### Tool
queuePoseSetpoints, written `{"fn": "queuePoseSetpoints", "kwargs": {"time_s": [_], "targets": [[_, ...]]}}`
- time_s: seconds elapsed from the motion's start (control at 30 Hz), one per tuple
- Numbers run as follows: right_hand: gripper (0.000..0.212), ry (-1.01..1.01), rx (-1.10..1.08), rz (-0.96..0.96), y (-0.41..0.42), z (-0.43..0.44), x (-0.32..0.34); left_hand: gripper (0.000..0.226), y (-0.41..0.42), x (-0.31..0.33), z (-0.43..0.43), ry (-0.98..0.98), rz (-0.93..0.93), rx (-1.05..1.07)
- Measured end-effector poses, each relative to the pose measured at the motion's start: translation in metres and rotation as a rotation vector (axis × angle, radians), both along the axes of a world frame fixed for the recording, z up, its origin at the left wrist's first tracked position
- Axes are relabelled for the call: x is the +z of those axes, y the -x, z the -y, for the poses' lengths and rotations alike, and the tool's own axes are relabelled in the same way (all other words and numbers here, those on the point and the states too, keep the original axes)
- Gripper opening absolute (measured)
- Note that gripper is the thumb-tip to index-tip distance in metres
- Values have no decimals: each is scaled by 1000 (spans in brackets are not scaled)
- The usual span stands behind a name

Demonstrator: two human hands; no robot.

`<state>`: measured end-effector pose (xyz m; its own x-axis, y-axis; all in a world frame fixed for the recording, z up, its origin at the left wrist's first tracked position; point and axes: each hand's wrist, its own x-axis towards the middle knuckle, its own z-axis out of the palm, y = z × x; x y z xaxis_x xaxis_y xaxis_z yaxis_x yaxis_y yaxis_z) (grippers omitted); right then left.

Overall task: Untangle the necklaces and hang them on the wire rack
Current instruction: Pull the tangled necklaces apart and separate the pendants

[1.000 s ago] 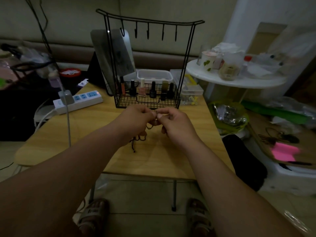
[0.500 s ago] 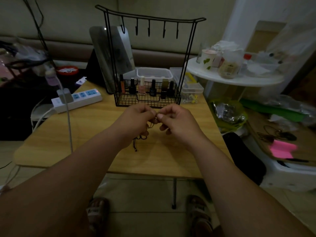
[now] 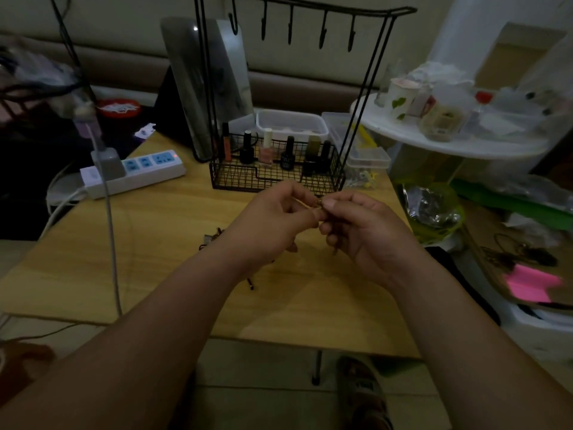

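My left hand (image 3: 273, 221) and my right hand (image 3: 362, 231) meet fingertip to fingertip above the wooden table (image 3: 155, 243), both pinching a thin necklace (image 3: 317, 203) between them. Dark cord ends of the necklaces (image 3: 212, 238) lie on the table under and left of my left wrist, and another end (image 3: 250, 284) shows below it. Most of the tangle is hidden by my hands. The black wire rack (image 3: 369, 72) stands just behind my hands, its several hooks (image 3: 290, 29) bare.
Nail polish bottles (image 3: 266, 148) fill the rack's basket. A mirror (image 3: 204, 82) leans behind it, plastic boxes (image 3: 291, 124) to its rear right. A power strip (image 3: 136, 175) with a cable lies at left. A cluttered white round shelf (image 3: 449, 144) stands right.
The view has drawn closer to the rack and dropped slightly. My hands stay pinched together on the necklace and have lifted a little toward the basket's front.
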<state>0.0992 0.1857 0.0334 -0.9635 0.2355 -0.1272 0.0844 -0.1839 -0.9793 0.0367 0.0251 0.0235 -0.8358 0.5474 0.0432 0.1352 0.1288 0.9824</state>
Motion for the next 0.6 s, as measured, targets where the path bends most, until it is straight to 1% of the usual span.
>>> {"fn": "queuePoseSetpoints", "kwargs": {"time_s": [0.1, 0.3, 0.37, 0.47, 0.53, 0.6], "targets": [[4, 54, -9, 12, 5, -5, 2, 12, 6, 3, -4, 13, -77, -6], [7, 3, 50, 39, 7, -10, 1, 4, 16, 0, -3, 75, -123, -32], [9, -4, 52, 50, 7, -10, 1, 6, 19, 3, 0, 76, -113, -48], [16, -82, 66, 54, 8, -8, 4, 10, 23, 9, 7, 99, -82, -71], [12, -130, 77, 43, 10, -5, 6, 14, 25, 14, 12, 107, -46, -92], [9, -133, 63, 8, 14, 0, 7, 15, 29, 17, 19, 90, -22, -105]]}}
